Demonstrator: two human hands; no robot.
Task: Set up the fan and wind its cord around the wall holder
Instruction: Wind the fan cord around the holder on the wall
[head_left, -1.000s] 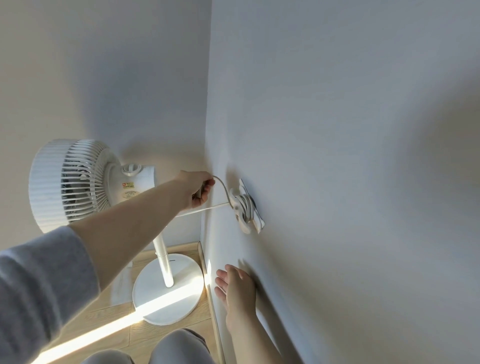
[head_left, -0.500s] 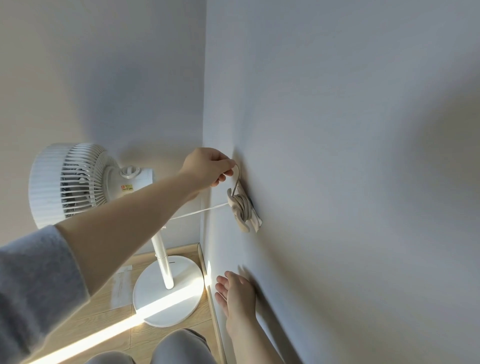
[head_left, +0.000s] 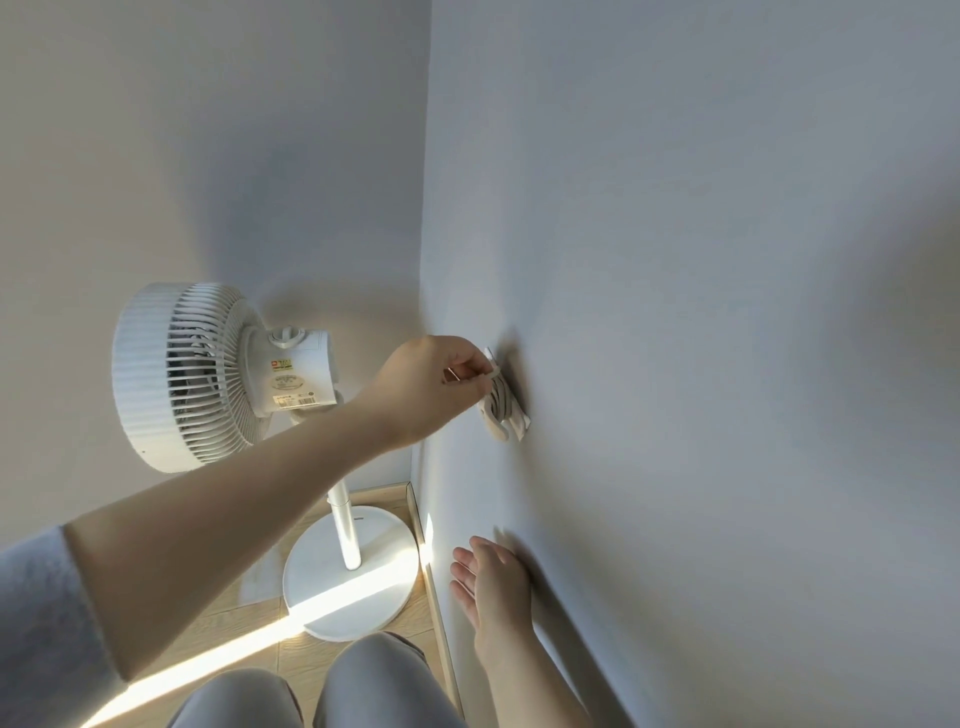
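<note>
Left hand had the cord pinched in curled fingers right at the wall holder, beside the standing fan. Right hand lay flat on the wall, fingers straight, holding nothing. I'd say pull each loop snug, no slack.

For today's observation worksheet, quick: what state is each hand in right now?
Left hand: pinching the cord at the wall holder.
Right hand: open, flat against the wall, holding nothing.
</note>
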